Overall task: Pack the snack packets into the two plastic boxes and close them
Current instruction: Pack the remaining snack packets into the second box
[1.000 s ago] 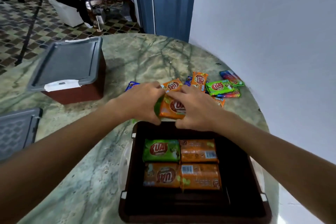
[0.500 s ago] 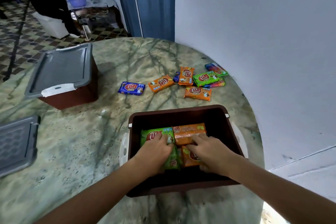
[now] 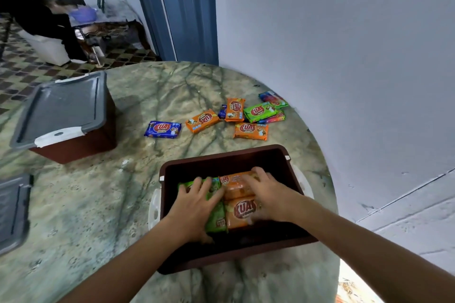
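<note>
Packets (image 3: 251, 131): seven loose on table (image 3: 86, 204); boxes (image 3: 221, 157): two.

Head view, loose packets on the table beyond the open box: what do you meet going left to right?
Blue packet → tilted orange packet → upright orange packet → flat orange packet. The green and multicolour packets at the right end overlap, so I leave them unordered.
</note>
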`<state>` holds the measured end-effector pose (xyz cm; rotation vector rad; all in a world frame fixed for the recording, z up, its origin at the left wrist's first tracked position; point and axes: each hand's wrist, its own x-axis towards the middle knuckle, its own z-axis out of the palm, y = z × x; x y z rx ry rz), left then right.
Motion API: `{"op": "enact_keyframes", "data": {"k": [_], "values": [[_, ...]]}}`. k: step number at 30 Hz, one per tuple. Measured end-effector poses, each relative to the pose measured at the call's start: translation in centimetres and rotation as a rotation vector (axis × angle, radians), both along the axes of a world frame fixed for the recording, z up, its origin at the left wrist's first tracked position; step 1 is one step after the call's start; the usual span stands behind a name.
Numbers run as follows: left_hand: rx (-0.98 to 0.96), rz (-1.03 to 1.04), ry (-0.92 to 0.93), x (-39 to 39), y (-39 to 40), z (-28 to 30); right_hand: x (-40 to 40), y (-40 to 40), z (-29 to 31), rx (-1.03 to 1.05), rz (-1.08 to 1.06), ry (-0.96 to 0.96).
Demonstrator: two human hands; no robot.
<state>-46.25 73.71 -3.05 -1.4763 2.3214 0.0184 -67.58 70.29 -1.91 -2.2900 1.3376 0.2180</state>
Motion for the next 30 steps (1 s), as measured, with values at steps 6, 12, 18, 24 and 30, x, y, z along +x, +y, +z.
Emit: {"op": "enact_keyframes", "data": {"k": [6,12,18,24,30], "values": [[-0.020,0.000,-0.064,-0.7,-1.1,-1.3,2.0,-0.2,-1.7,-0.177,0.177,0.404],[0.007,0.056,-0.128,-2.1,-0.8,-1.4,1.9,-0.2,-1.9,-0.069,0.116,0.241],[-0.004,0.147,-0.043,-2.7,-1.0,-1.2,-0.2,-1.2,-3.1,0.338,-0.632,-0.537],[-0.006,0.049,-0.095,-2.3,-1.2,-1.3,2.9,-1.6,-3.6,0.404,-0.890,-0.559],[0.024,0.062,-0.075,-1.7,-0.7,-1.2,1.5,0.6,-1.0,-0.305,-0.187,-0.069]]}}
